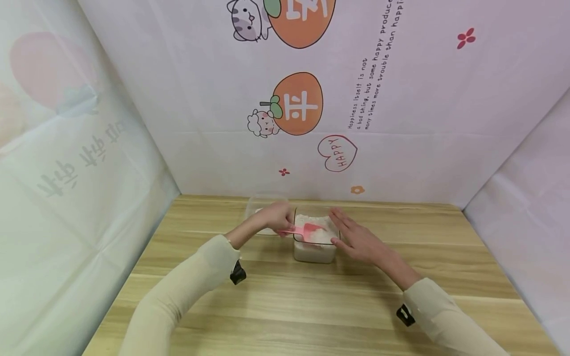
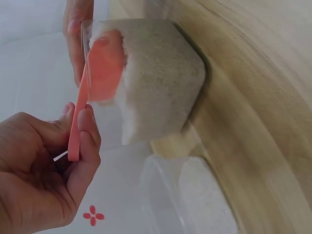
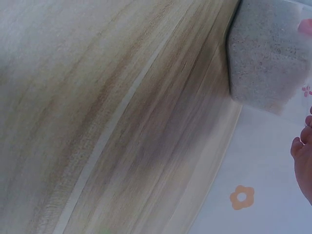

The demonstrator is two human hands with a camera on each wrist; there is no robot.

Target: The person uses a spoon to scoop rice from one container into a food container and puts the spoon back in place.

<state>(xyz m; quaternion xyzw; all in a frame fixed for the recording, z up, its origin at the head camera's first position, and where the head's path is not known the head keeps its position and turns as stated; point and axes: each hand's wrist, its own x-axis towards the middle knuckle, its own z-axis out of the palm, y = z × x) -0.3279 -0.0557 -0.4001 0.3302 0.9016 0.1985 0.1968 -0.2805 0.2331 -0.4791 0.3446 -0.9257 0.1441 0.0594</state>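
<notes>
My left hand (image 1: 277,217) pinches the handle of a pink plastic scoop (image 2: 105,70) between thumb and fingers. The scoop's head lies inside a clear, squarish container (image 1: 314,254), against the white powder (image 1: 330,236) that fills much of it. On the container's right side rests my right hand (image 1: 362,241), its fingers extended along the rim and wall. Only part of that right hand (image 3: 303,163) shows in the right wrist view, at the right edge beside the container. Behind my left hand stands a second clear container (image 2: 163,192) with white contents, partly hidden in the head view.
Both containers stand on a wood-grain table (image 1: 285,306), towards its back edge. A white printed backdrop (image 1: 213,148) rises right behind them, and similar white sheets hang at the left and right sides.
</notes>
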